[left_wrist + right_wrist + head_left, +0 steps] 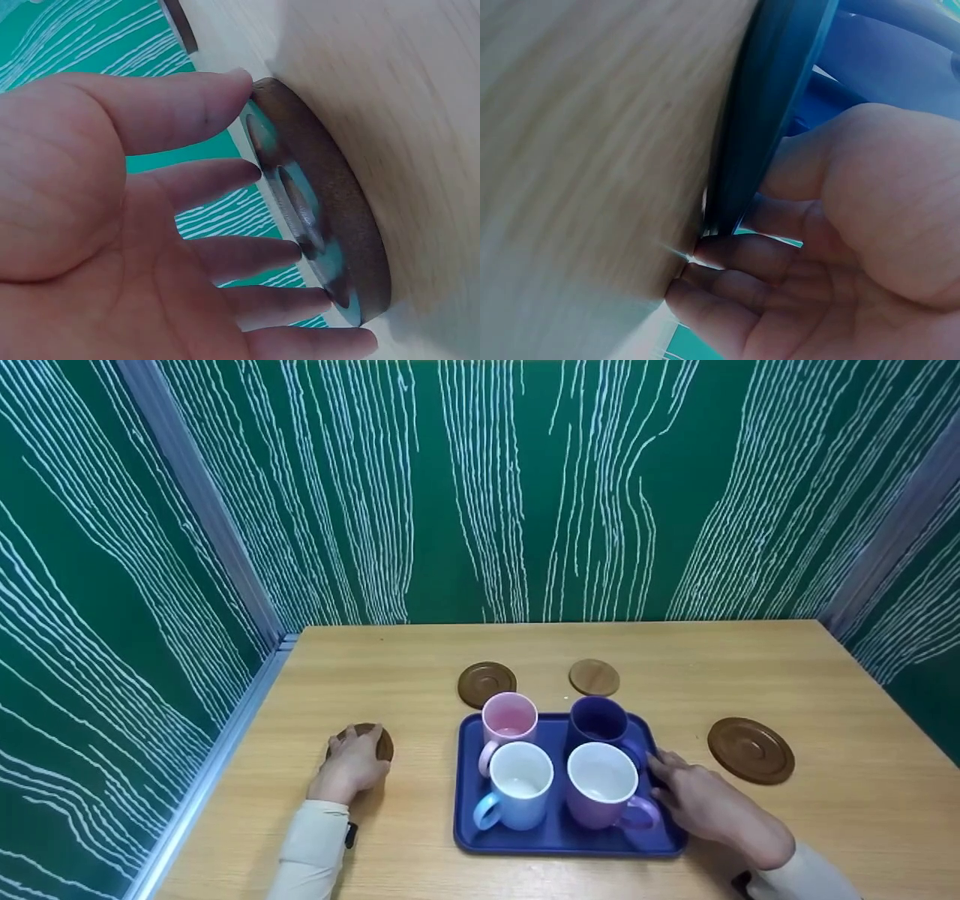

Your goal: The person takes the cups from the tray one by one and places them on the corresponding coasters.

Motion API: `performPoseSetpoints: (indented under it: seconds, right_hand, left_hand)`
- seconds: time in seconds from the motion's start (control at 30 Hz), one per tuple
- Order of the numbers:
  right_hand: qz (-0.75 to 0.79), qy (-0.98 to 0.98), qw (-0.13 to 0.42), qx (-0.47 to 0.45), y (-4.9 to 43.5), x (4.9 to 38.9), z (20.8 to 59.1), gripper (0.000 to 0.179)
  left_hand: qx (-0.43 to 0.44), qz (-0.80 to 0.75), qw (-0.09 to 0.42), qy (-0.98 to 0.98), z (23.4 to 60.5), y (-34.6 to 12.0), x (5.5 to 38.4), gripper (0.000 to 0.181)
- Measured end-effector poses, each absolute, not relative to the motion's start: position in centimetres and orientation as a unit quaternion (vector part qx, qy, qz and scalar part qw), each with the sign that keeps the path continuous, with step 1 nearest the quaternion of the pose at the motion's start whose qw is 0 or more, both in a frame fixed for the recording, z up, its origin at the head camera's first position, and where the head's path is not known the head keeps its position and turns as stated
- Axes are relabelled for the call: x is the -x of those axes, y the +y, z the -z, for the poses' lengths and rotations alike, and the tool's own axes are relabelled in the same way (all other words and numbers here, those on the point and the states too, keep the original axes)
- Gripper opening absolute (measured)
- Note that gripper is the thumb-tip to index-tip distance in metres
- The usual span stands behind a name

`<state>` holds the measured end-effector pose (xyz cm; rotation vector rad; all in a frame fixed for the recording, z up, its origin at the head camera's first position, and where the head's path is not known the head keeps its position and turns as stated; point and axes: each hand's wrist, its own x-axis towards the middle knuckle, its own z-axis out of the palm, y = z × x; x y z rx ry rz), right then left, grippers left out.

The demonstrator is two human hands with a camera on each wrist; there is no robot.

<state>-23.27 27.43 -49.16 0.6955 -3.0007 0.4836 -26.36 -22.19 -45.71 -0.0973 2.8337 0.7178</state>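
Observation:
My left hand [351,769] lies over a round brown wooden coaster [385,744] on the table's left side. In the left wrist view its fingers are nearly straight; the thumb touches the coaster's edge and fingertips meet its grooved face. At the right, my right hand [712,804] holds the side of a dark blue tray [487,844], thumb over the rim and other fingers bent down by the table. On the tray stand a pink mug [510,736], a navy mug [579,739], a light blue mug [523,810] and a purple mug [589,812], all upright.
Behind the tray lie a dark brown coaster [480,684] and a lighter wooden coaster [594,676]. A larger brown coaster [750,750] lies right of the tray. Green walls with white lines [555,495] border the wooden table [405,660].

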Motion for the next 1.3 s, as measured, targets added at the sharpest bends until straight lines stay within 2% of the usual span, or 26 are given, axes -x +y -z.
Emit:
performPoseSetpoints:
  seconds: [0.37,1.3]
  right_hand:
    - [-0.146,-0.959,0.038,-0.241,27.5,23.2,49.3,0.051]
    - [-0.147,-0.96,0.039,-0.236,27.5,23.4,49.4,0.051]
  left_hand:
    - [0.03,-0.252,0.124,0.959,45.8,-22.3,26.2,0.07]
    - [0.017,-0.242,0.118,0.963,46.1,-19.8,26.8,0.066]
